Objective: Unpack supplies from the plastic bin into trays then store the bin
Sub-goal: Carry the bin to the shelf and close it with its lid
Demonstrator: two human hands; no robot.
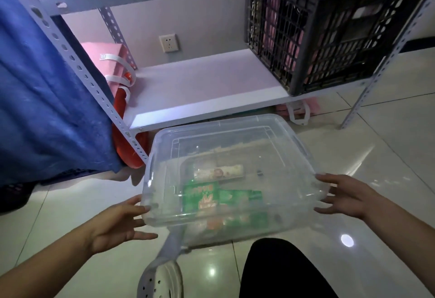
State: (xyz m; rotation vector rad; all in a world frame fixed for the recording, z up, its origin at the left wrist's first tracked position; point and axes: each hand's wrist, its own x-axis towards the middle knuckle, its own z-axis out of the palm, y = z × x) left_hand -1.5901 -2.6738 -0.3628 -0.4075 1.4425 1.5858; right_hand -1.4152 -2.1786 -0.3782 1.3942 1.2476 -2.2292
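No text can be read with any certainty. The green packet (202,197), seen through the clear plastic bin (294,130) in the lower middle of the frame, carries large pale lettering and a line of smaller characters along its upper edge, all too blurred and distorted by the plastic to make out. The pale printed packet (219,171) just above it shows a reddish picture but no legible words. The pink bag (103,62) at middle left bears a small white tag whose mark cannot be read.
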